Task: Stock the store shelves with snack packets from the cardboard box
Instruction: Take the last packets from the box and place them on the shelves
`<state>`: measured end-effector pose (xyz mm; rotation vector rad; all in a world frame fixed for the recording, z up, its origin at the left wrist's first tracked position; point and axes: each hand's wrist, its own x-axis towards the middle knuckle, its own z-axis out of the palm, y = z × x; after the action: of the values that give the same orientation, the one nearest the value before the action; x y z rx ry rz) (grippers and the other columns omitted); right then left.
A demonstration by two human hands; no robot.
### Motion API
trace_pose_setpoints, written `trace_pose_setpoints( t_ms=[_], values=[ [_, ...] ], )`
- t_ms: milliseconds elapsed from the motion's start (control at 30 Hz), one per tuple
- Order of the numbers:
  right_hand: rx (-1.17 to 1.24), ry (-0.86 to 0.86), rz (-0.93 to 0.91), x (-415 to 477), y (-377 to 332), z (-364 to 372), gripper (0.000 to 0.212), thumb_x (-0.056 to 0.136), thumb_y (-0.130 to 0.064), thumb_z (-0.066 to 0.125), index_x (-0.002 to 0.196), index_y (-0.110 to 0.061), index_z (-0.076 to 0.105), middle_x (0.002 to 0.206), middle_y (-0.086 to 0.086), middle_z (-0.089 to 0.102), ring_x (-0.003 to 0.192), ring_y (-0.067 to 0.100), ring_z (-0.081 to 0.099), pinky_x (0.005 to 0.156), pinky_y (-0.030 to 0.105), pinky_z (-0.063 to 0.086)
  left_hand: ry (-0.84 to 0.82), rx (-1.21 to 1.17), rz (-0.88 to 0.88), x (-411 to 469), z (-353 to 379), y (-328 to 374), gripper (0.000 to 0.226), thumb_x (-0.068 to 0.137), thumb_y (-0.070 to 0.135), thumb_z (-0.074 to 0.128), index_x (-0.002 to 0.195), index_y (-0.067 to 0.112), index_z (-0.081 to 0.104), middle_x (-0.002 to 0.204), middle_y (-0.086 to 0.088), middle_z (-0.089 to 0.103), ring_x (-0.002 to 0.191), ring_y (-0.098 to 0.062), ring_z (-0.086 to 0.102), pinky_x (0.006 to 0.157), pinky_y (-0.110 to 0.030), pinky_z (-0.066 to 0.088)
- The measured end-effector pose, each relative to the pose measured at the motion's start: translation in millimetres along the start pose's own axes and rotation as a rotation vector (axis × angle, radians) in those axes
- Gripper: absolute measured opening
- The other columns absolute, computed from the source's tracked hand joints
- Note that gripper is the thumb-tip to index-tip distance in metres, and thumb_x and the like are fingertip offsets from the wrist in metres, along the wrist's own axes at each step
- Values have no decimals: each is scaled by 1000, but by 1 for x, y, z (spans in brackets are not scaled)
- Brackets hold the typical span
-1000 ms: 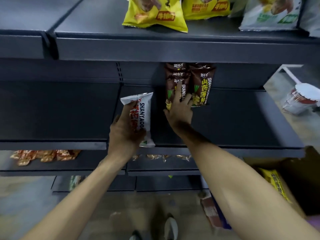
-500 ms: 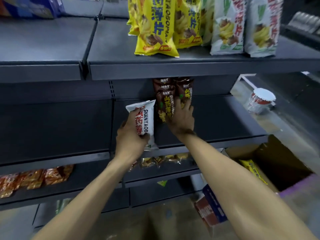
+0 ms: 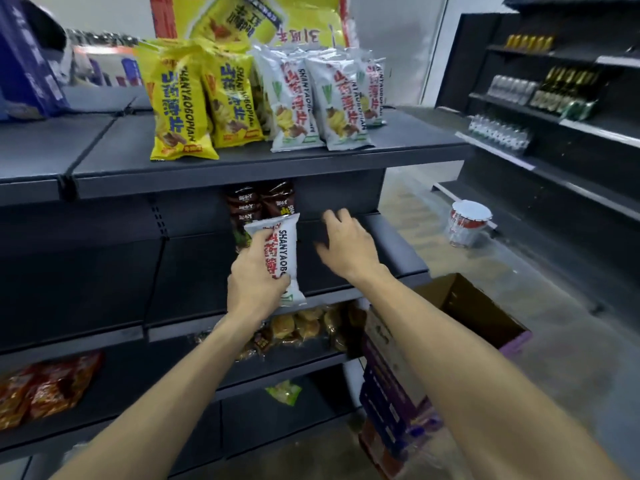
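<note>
My left hand [image 3: 258, 277] grips a white snack packet [image 3: 281, 249] with red lettering, held upright in front of the brown snack packets [image 3: 263, 206] standing at the back of the middle shelf [image 3: 388, 244]. My right hand [image 3: 346, 245] hovers just right of them over the bare shelf, fingers loosely spread, holding nothing. The open cardboard box [image 3: 467, 313] stands on the floor at the lower right, beside my right forearm.
Yellow packets [image 3: 187, 98] and white packets [image 3: 318, 98] stand on the top shelf [image 3: 242, 161]. Lower shelves hold orange snacks [image 3: 304, 327] and red packets [image 3: 48, 386]. A red-and-white tub [image 3: 469, 221] sits on the floor in the aisle. A dark shelf unit with bottles [image 3: 554, 88] lines the right.
My right hand has left the brown packets and moved right, now empty. My left hand has carried the white packet right, in front of the brown ones. The view has tilted upward.
</note>
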<state>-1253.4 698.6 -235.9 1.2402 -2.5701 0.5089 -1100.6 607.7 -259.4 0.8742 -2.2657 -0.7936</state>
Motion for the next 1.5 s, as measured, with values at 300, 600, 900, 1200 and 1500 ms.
trace_pose_setpoints(
  t_ms=[300, 600, 900, 1200, 1500],
  values=[
    [60, 3, -81, -44, 84, -65, 36, 92, -32, 62, 121, -15, 48, 116, 7, 52, 104, 31, 56, 81, 45, 52, 125, 76, 54, -47, 35, 107, 74, 78, 21, 76, 139, 33, 36, 104, -1, 58, 89, -17, 58, 73, -26, 46],
    [-3, 118, -116, 14, 131, -162, 31, 94, -30, 58, 119, -14, 49, 115, 10, 56, 105, 33, 58, 75, 38, 45, 242, 162, 238, 7, 38, 222, 74, 77, 27, 75, 139, 29, 36, 103, -6, 58, 90, -25, 59, 69, -35, 48],
    [-15, 139, -79, 89, 172, -208, 42, 93, -30, 59, 130, -15, 46, 126, 10, 51, 118, 32, 50, 83, 39, 43, 365, 140, 257, 131, 56, 298, 62, 76, 23, 75, 125, 26, 37, 97, -8, 60, 79, -26, 60, 64, -39, 53],
    [51, 90, -74, 144, 221, -177, 33, 99, -25, 46, 131, -14, 45, 128, 11, 50, 116, 32, 48, 88, 40, 42, 323, 262, 151, 210, 106, 304, 61, 79, 16, 75, 125, 22, 36, 100, -12, 57, 83, -30, 60, 69, -39, 53],
    [154, 29, -189, 201, 252, -162, 29, 100, -25, 40, 125, -13, 48, 126, 13, 50, 114, 33, 47, 92, 41, 42, 393, 422, -59, 246, 132, 303, 64, 87, 8, 66, 139, 23, 32, 140, -22, 40, 102, -34, 60, 75, -38, 50]
  ],
)
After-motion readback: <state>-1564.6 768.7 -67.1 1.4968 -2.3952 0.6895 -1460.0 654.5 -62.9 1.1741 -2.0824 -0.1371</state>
